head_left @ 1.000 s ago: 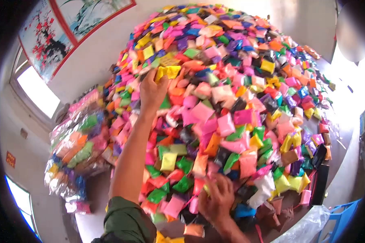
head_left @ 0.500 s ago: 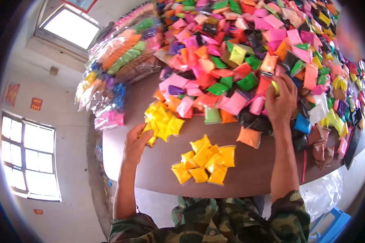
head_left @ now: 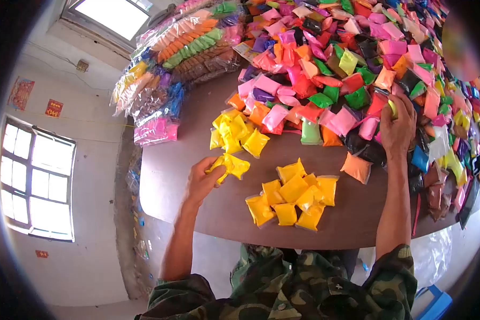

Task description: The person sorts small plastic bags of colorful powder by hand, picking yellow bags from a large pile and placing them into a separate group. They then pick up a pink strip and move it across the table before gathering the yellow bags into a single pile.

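Note:
My left hand (head_left: 202,181) pinches yellow packets (head_left: 232,166) just above the brown table, below a small heap of yellow packets (head_left: 234,129). My right hand (head_left: 398,125) is at the lower edge of the large pile of coloured packets (head_left: 325,80), its fingers closed around a small yellow-green packet (head_left: 392,109). Between my hands, nearer the table's front edge, lies a second group of yellow packets (head_left: 294,191). An orange packet (head_left: 356,167) rests on the table to the left of my right forearm.
Clear bags of sorted coloured packets (head_left: 192,48) stand at the back left of the table (head_left: 218,224). Brown packets (head_left: 437,194) lie at the right edge. A blue object (head_left: 434,304) is below at the lower right. A window (head_left: 37,178) is on the left wall.
My left hand has drawn back from the upper yellow heap with yellow packets in its fingers. My right hand stays at the pile. The whole view has shifted.

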Demonstrator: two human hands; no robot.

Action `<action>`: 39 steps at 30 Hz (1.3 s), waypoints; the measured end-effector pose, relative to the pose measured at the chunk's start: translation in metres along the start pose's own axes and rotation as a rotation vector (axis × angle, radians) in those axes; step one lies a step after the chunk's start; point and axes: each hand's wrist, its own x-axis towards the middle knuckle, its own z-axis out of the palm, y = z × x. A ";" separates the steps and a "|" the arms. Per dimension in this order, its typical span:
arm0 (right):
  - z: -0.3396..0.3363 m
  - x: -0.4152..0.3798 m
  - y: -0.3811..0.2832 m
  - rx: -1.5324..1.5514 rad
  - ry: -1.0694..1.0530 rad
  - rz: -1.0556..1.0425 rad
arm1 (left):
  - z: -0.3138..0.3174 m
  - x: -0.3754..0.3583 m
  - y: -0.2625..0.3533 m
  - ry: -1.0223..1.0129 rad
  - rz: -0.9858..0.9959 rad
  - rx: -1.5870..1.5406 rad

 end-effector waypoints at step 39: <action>-0.001 0.002 -0.001 0.006 -0.003 0.046 | -0.002 0.018 -0.061 0.428 0.311 0.402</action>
